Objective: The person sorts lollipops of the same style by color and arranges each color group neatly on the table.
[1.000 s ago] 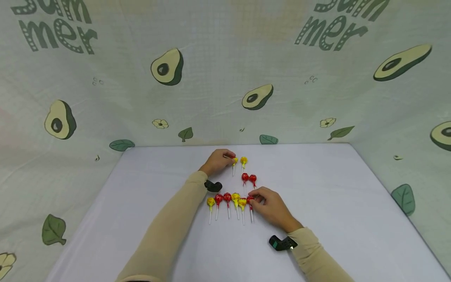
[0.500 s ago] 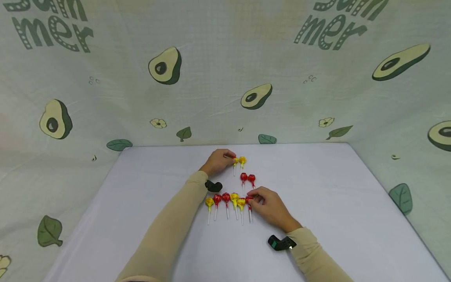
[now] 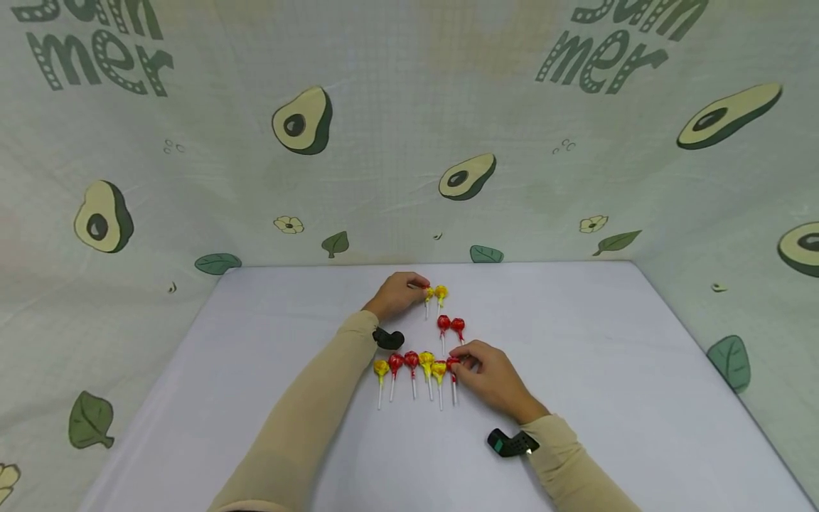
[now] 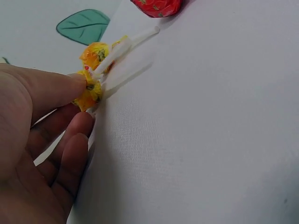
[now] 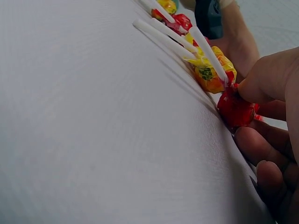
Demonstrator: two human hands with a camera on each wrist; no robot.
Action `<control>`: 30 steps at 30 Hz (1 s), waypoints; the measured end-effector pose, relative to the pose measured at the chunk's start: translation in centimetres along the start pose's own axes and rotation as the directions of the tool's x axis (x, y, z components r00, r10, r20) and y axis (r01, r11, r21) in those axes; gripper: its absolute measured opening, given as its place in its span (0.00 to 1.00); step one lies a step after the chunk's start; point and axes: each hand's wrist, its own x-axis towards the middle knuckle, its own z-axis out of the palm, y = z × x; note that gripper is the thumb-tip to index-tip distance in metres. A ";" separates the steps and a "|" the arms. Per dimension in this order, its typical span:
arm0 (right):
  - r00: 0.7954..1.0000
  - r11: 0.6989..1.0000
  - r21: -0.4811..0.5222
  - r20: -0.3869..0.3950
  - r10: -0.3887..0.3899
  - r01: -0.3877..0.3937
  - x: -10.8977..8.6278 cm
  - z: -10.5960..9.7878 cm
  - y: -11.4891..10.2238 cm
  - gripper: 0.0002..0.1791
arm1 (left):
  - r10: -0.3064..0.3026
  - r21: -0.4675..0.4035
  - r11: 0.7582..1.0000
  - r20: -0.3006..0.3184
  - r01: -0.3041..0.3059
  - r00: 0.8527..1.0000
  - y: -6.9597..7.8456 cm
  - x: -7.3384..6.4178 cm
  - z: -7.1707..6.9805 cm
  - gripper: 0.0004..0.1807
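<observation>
At the back of the white table, my left hand [image 3: 394, 296] pinches the wrapped head of a yellow lollipop [image 4: 91, 97] between thumb and fingers. Another yellow lollipop [image 3: 441, 292] lies right beside it. My right hand [image 3: 491, 375] pinches a red lollipop [image 5: 235, 108] at the right end of the front row, its white stick pointing toward me. To its left lies a yellow lollipop [image 5: 211, 73], close against it. Between the hands, two red lollipops [image 3: 443, 323] lie side by side, the stick of the right one partly hidden behind my right hand.
The front row continues leftward with red and yellow lollipops, ending in a yellow lollipop [image 3: 381, 368]. A white cloth covers the table [image 3: 608, 370]. Behind it hangs a printed backdrop [image 3: 384, 213]. Black wrist cameras [image 3: 512, 442] sit on both wrists.
The whole scene shifts slightly with the head camera. Both hands keep their places on the same lollipops.
</observation>
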 end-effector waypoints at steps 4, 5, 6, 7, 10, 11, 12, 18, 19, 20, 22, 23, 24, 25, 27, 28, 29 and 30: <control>1.000 1.000 -0.001 -0.006 -0.010 0.010 0.1 0.0 0.1 0.10 | 0.002 0.003 1.000 0.018 -0.002 1.000 0.1 0.1 -0.1 0.14; 1.000 1.000 -0.001 -0.008 -0.012 0.012 0.1 0.0 0.1 0.10 | 0.002 0.006 1.000 0.017 -0.002 1.000 0.2 0.1 -0.2 0.14; 1.000 1.000 -0.001 -0.009 -0.014 0.014 0.1 0.0 0.1 0.10 | 0.002 0.011 1.000 0.014 -0.002 1.000 0.2 0.1 -0.1 0.15; 1.000 1.000 -0.001 -0.010 -0.014 0.014 0.1 0.0 0.1 0.10 | 0.001 0.016 1.000 0.009 -0.001 1.000 0.3 0.1 -0.1 0.15; 1.000 1.000 0.002 -0.012 -0.016 0.016 0.1 0.0 0.0 0.10 | -0.010 0.018 1.000 -0.005 0.010 1.000 0.4 0.0 0.0 0.15; 1.000 1.000 0.004 -0.014 -0.020 0.020 0.0 0.0 0.0 0.10 | -0.014 0.018 1.000 -0.009 0.014 1.000 0.4 0.0 0.1 0.15; 1.000 1.000 0.008 -0.016 -0.023 0.023 0.0 0.0 0.0 0.10 | -0.018 0.018 1.000 -0.012 0.018 1.000 0.4 -0.1 0.1 0.15; 0.999 0.999 0.020 -0.016 -0.031 0.031 -0.1 0.2 0.2 0.10 | -0.034 0.012 0.999 -0.020 0.034 0.999 0.2 -0.1 0.3 0.15; 0.999 0.999 0.019 -0.014 -0.029 0.030 -0.1 0.3 0.2 0.10 | -0.037 0.011 0.999 -0.019 0.037 0.999 0.2 -0.1 0.3 0.15; 1.000 0.999 0.019 -0.013 -0.027 0.028 -0.1 0.3 0.2 0.10 | -0.037 0.009 0.999 -0.018 0.037 0.999 0.2 -0.1 0.3 0.15; 1.000 1.000 0.016 -0.013 -0.027 0.027 -0.1 0.3 0.2 0.10 | -0.038 0.007 0.999 -0.015 0.038 0.999 0.1 -0.1 0.2 0.15; 1.000 1.000 0.015 -0.014 -0.027 0.027 0.0 0.3 0.2 0.10 | -0.036 0.007 0.999 -0.015 0.036 0.999 0.1 0.0 0.2 0.15; 0.999 0.999 0.015 -0.015 -0.028 0.028 0.0 0.3 0.1 0.10 | -0.033 0.008 0.999 -0.016 0.034 0.999 0.1 0.0 0.2 0.15; 0.999 0.999 0.014 -0.017 -0.028 0.029 0.0 0.3 0.1 0.09 | -0.032 0.010 0.999 -0.016 0.032 0.999 0.0 0.0 0.2 0.15; 0.999 0.999 0.014 -0.025 -0.032 0.033 0.0 0.3 0.1 0.09 | -0.028 0.015 0.999 -0.017 0.028 0.999 0.0 0.1 0.3 0.15; 0.999 0.999 0.014 -0.030 -0.038 0.039 0.0 0.3 0.1 0.09 | -0.025 0.017 1.000 -0.018 0.026 1.000 0.0 0.2 0.3 0.15; 0.998 0.999 0.015 -0.036 -0.042 0.043 0.0 0.3 0.1 0.09 | -0.024 0.016 1.000 -0.018 0.025 1.000 0.0 0.2 0.3 0.15; 0.998 0.999 0.015 -0.042 -0.047 0.048 0.0 0.3 0.1 0.10 | -0.024 0.013 1.000 -0.016 0.024 1.000 0.0 0.2 0.3 0.15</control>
